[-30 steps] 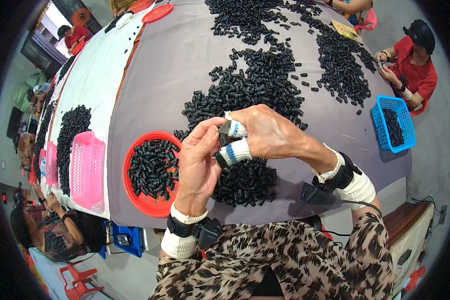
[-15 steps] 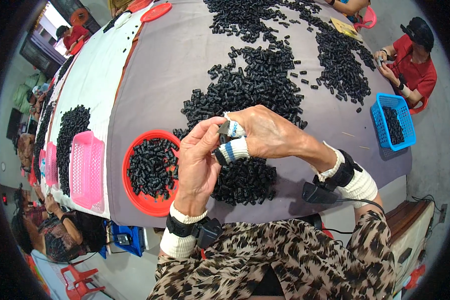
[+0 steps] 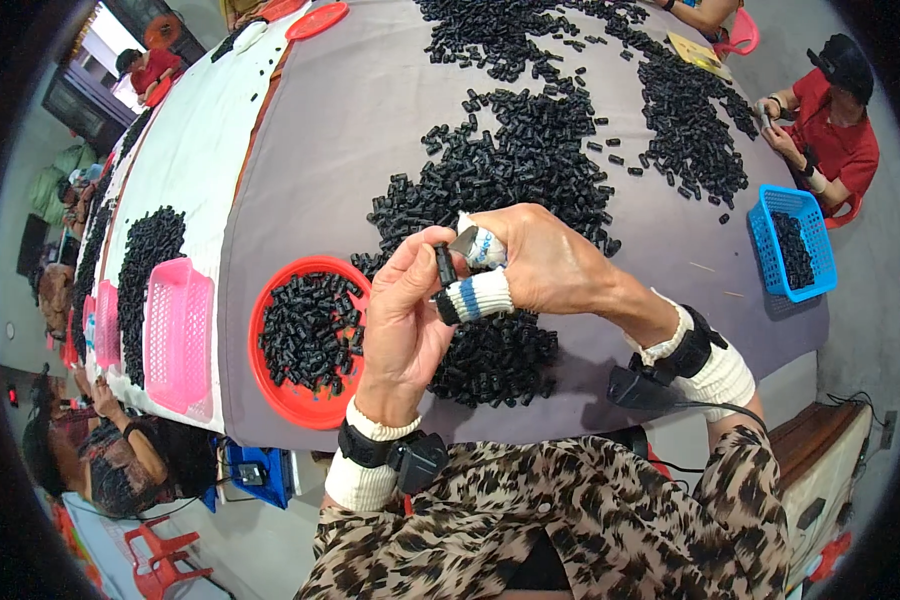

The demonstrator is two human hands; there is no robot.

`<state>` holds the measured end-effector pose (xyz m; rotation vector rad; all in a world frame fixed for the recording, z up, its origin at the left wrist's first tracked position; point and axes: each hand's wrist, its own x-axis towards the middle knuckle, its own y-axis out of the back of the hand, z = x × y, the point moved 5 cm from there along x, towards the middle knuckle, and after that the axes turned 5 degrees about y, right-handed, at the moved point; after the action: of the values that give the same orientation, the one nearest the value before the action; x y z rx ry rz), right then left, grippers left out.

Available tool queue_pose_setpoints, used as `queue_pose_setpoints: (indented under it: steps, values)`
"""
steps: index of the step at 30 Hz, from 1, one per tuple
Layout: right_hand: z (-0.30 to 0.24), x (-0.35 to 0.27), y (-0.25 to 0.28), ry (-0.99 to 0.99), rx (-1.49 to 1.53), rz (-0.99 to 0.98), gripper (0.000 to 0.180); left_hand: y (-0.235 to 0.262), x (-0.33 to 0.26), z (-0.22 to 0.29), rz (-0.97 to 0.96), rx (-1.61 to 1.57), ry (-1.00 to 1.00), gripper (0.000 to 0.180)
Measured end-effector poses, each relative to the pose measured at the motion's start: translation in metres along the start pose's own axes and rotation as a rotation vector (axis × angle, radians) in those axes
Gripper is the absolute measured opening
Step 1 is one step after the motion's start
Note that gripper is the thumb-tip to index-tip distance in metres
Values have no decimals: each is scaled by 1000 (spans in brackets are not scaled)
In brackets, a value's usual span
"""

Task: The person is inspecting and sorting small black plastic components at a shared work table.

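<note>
My left hand (image 3: 398, 325) pinches a short black ribbed cylinder (image 3: 445, 264) upright between thumb and fingertips. My right hand (image 3: 550, 258) is closed beside it, with white, blue-striped cloth sleeves on its fingers. From that grip a small flat grey blade (image 3: 463, 241) sticks out, close to the cylinder's upper end. The rest of the blade is hidden by the fingers. Below the hands lies a small heap of black cylinders (image 3: 495, 362), and beyond them spreads a larger pile (image 3: 500, 175). Left of my left hand, a round red tray (image 3: 310, 412) holds many such cylinders.
Pink baskets, one of them a tall pink basket (image 3: 178, 345), stand at the left on white cloth. A blue basket (image 3: 765, 250) with black pieces sits at the right edge, near a co-worker in red (image 3: 838, 140). Cables hang from my wrist straps.
The blade has tilted and drawn slightly back from the cylinder as my right hand turned a little. More of the black cylinder shows in my left fingers.
</note>
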<state>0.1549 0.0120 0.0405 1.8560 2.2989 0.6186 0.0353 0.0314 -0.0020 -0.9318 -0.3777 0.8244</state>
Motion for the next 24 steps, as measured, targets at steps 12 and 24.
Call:
queue_pose_setpoints:
  steps: [12,24]
  values:
    - [2,-1,1,28,-10,45,41,-2,0,2,21,98,11,23]
    - [8,-1,3,55,0,55,34,-1,1,-1,71,60,-20,23]
